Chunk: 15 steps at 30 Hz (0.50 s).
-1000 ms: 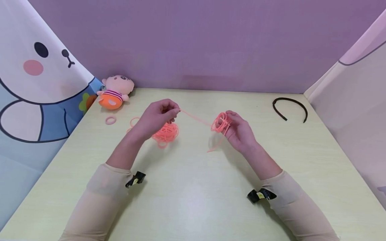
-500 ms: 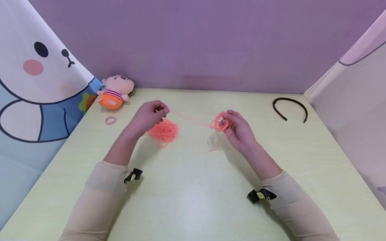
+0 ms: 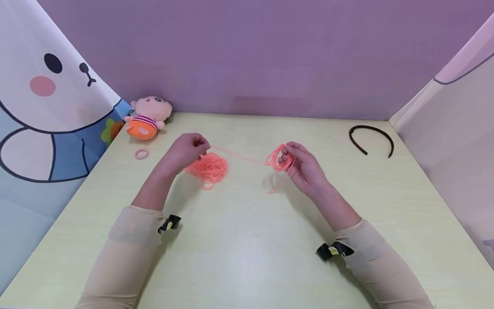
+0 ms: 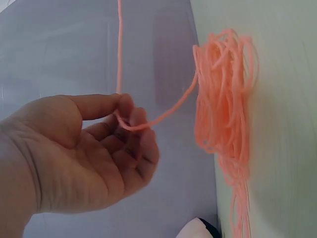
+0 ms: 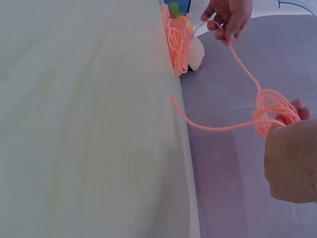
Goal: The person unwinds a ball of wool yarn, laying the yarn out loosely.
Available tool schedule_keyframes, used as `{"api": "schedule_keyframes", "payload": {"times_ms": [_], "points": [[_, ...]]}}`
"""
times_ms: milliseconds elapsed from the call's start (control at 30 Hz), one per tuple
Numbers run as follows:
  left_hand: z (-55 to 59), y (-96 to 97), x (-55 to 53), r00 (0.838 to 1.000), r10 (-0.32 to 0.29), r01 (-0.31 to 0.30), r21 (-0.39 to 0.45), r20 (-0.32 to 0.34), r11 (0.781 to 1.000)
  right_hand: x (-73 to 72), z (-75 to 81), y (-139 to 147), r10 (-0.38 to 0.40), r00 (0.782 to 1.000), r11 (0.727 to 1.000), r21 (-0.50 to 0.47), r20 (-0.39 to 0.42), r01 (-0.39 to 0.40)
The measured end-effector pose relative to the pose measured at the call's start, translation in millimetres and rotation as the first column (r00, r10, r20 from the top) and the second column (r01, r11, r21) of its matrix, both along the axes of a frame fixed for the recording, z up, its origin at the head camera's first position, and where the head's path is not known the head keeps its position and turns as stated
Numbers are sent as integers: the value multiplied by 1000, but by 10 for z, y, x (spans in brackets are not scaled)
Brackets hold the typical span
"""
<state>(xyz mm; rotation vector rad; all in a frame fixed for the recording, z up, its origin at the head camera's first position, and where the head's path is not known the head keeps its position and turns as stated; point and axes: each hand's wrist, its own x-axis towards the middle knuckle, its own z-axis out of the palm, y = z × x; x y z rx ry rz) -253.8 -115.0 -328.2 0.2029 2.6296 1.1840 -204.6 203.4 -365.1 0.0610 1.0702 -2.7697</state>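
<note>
A coral-pink cord runs between my two hands above the table. My left hand (image 3: 187,150) pinches the cord between thumb and index finger; in the left wrist view the strand (image 4: 119,54) rises from that pinch. From the same fingers the cord sags across to a loose heap of cord (image 4: 223,99), which lies on the table just beside the hand. In my right hand (image 3: 306,169) I hold a small coil of the same cord (image 3: 275,159), loops around the fingertips. A loose cord end (image 5: 208,128) hangs from this coil.
At the back left corner sits a plush doll (image 3: 148,116) in an orange outfit. A pale pink ring (image 3: 141,154) lies in front of it. Toward the back right is a black headband (image 3: 372,128). A purple backdrop (image 3: 254,56) stands behind the table (image 3: 247,240).
My left hand has moved left and slightly down, pulling the strand longer over the heap. The loops in my right hand shift a little; that hand stays nearly in place.
</note>
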Motion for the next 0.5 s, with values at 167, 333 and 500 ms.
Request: {"api": "schedule_keyframes", "payload": {"times_ms": [167, 333, 500], "points": [[-92, 55, -18, 995, -90, 85, -90, -45, 992, 9, -4, -3, 28, 999, 1000, 0, -26, -28], [-131, 281, 83, 965, -234, 232, -31, -119, 972, 28, -8, -8, 89, 993, 996, 23, -76, -88], [-155, 529, 260, 922, -378, 384, 68, -87, 921, 56, -11, -20, 219, 966, 975, 54, -137, -214]]}}
